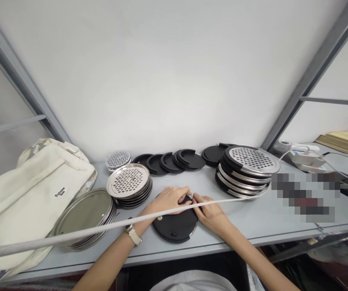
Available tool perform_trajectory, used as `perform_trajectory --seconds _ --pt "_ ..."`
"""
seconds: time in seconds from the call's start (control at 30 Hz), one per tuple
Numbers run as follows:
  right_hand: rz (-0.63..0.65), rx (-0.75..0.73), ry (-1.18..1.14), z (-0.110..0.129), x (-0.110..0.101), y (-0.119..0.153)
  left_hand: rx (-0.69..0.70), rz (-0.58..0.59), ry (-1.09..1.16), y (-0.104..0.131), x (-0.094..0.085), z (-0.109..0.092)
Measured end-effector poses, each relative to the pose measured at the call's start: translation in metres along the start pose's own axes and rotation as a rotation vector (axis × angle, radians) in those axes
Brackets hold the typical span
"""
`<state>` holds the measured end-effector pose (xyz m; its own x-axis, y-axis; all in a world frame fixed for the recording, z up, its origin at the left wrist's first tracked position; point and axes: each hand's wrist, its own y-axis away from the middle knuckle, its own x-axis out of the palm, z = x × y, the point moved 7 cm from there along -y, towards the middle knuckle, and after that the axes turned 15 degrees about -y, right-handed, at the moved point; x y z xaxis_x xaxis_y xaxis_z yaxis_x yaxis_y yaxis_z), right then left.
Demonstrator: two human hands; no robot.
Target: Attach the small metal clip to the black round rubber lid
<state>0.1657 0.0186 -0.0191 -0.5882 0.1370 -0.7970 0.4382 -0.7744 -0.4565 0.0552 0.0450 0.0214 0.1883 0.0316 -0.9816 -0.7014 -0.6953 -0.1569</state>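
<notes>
A black round disc (175, 228) with a small knob near its front edge lies on the table before me. My left hand (169, 200) rests over its far part, thumb and fingers curled together around the rim. From the right, my right hand (209, 212) presses bent fingers against the same rim, close to the left fingertips. Whatever small part sits between the fingertips is hidden. Left of my hands stands a stack of perforated metal grater plates (130, 182). To their right is a pile of black discs fitted with grater plates (249, 161).
Black notched discs (169, 163) lie in a row along the wall. Smaller perforated plates (118, 159), plain round metal plates (83, 216) and a cream cloth bag (31, 190) occupy the left. A white cord (101, 229) crosses in front. Metal posts (310, 76) frame the table (240, 226).
</notes>
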Motion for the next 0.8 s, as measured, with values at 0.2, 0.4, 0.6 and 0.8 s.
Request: perform_trajectory --seconds 0.2,0.4,0.6,0.8 --pt "0.007 -0.045 0.031 -0.001 0.004 0.005 -0.013 0.035 -0.006 0.000 0.002 0.001" --pt "-0.009 -0.029 0.029 -0.002 0.005 0.005 0.032 -0.049 0.067 0.001 -0.009 -0.005" --pt "0.029 0.027 0.021 -0.005 0.007 0.002 0.103 -0.112 0.144 0.003 -0.013 -0.011" --pt "0.009 -0.008 0.053 -0.003 0.008 0.004 0.045 -0.053 0.172 0.001 -0.004 -0.007"
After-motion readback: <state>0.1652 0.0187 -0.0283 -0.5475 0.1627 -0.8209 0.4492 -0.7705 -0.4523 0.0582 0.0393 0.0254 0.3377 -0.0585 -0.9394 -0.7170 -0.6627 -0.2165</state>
